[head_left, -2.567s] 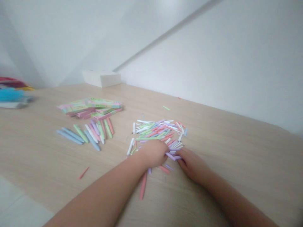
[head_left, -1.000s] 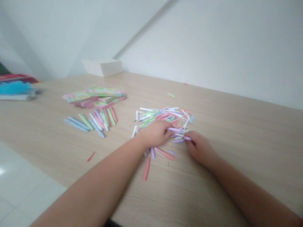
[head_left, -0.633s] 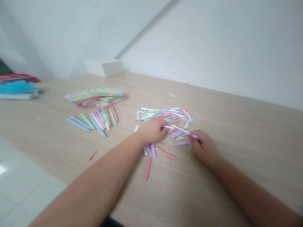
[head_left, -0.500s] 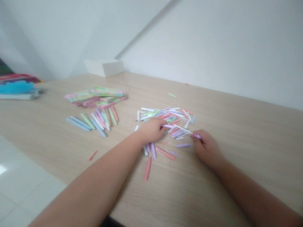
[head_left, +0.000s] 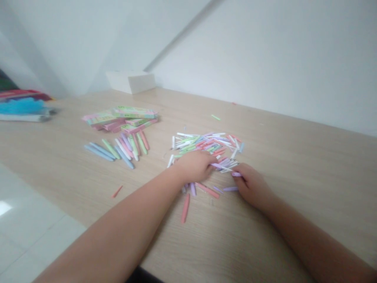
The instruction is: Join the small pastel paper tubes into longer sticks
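My left hand is closed on a purple pen barrel, just over the front of a heap of coloured and white pen parts. A thin white stick runs from that barrel toward my right hand, whose fingers pinch a short purple piece. Whether the stick is inside the barrel is too blurred to tell. Near my hands on the table lie a loose purple piece and two red barrels, one pointing toward me. My left hand hides part of the heap.
Assembled-looking pens lie in a row on the left, with patterned boxes piled behind them. A white box stands by the wall. Blue and red items are at the far left. The table edge runs along the lower left.
My left hand has moved slightly right and down, and my right hand slightly left, bringing the two purple pieces closer together. Less of the white stick shows between them.
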A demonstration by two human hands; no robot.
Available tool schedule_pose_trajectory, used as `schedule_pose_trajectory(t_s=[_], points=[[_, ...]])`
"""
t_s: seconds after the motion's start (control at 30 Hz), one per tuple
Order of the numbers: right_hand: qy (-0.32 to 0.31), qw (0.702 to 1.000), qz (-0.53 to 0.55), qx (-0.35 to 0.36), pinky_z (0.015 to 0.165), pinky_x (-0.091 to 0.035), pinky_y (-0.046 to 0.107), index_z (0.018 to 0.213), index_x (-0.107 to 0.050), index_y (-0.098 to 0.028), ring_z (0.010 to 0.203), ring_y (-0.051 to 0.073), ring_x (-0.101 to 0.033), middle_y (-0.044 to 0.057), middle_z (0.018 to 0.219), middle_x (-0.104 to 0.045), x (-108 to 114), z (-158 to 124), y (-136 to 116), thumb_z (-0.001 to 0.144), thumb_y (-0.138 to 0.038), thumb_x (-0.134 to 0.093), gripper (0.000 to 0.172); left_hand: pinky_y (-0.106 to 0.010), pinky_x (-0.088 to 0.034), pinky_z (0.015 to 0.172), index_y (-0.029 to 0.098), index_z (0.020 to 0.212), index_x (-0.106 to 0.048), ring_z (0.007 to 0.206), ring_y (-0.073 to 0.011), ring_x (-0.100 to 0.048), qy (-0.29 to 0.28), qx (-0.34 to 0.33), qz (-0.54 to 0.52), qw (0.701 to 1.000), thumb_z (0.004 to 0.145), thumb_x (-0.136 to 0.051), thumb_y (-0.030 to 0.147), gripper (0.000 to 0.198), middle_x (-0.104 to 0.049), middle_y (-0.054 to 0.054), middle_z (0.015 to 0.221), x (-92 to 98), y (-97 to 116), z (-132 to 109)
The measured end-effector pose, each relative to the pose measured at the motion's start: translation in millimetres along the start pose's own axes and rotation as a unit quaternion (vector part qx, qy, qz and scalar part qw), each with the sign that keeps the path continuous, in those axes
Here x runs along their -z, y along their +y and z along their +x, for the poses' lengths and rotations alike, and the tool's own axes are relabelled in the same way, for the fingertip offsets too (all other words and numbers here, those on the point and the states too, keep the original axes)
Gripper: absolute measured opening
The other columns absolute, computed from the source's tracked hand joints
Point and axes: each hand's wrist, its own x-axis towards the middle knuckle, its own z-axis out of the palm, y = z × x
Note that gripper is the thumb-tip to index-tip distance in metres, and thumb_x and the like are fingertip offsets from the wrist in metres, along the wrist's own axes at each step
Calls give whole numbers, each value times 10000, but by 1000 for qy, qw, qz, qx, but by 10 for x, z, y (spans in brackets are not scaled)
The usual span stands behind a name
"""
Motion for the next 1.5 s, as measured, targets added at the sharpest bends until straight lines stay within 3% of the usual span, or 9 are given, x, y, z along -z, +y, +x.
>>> schedule_pose_trajectory(t_s=[0.17,0.33,0.43,0.53,0.67,0.77,1.0,1.13,1.5], points=[[-9,1000,-11,22,789,-472,374,962,-631,-209,890,246,-604,91,937,-655,39,-12,-116,1031,-283,-435,221,-336,-447,733,222,994,-734,890,-247,-666,8,46,-21,999,965,-401,670,559,-736,-74,941,-12,122,-2],[65,997,-18,-44,656,-460,350,1150,-630,-164,734,215,-561,92,934,-630,47,-32,-178,962,-467,-588,359,-308,-370,649,211,813,-706,737,-197,-610,35,109,-68,991,974,-333,692,630,-699,-47,776,-4,65,19],[50,996,-35,-58,638,-455,348,1188,-605,-137,712,206,-551,105,956,-631,131,-24,-146,947,-524,-584,456,-296,-350,631,210,785,-686,688,-176,-577,43,124,-107,986,972,-346,685,614,-656,-26,702,5,20,14],[-42,995,-59,-73,616,-443,339,1139,-619,-177,733,216,-586,100,968,-666,343,-56,-95,924,-570,-604,448,-292,-337,620,208,763,-668,673,-167,-558,54,130,-124,982,974,-348,678,606,-626,-15,676,6,-4,2],[-272,955,-30,-110,522,-408,301,976,-660,-256,651,207,-629,37,858,-716,609,-225,-80,761,-593,-791,420,-290,-339,625,210,760,-657,687,-165,-558,57,129,-133,981,979,-358,658,581,-631,-10,694,2,-12,-5],[-315,942,-23,-113,517,-391,298,936,-659,-271,645,212,-644,30,840,-729,590,-314,-153,798,-567,-771,344,-289,-358,643,205,766,-658,694,-167,-562,53,129,-136,981,986,-351,646,581,-640,-14,707,3,-12,-3],[-51,983,-100,-145,622,-394,330,922,-580,-235,737,243,-632,77,845,-693,133,-69,-336,1004,-448,-497,242,-283,-367,639,202,771,-658,694,-162,-557,49,133,-151,978,980,-380,633,554,-630,-6,705,-1,-3,-3],[-1,987,-17,-161,630,-420,328,1058,-540,-236,740,234,-631,49,855,-676,78,-74,-222,1026,-469,-447,253,-284,-375,653,205,786,-668,703,-163,-565,43,131,-170,976,977,-381,641,556,-628,-3,704,-10,-15,-2],[136,983,39,-118,665,-434,346,932,-602,-242,741,224,-566,36,792,-607,70,-113,-50,1048,-410,-418,275,-278,-344,620,217,803,-693,694,-160,-551,35,126,-166,977,978,-408,604,512,-641,-4,722,-22,-28,-13]])
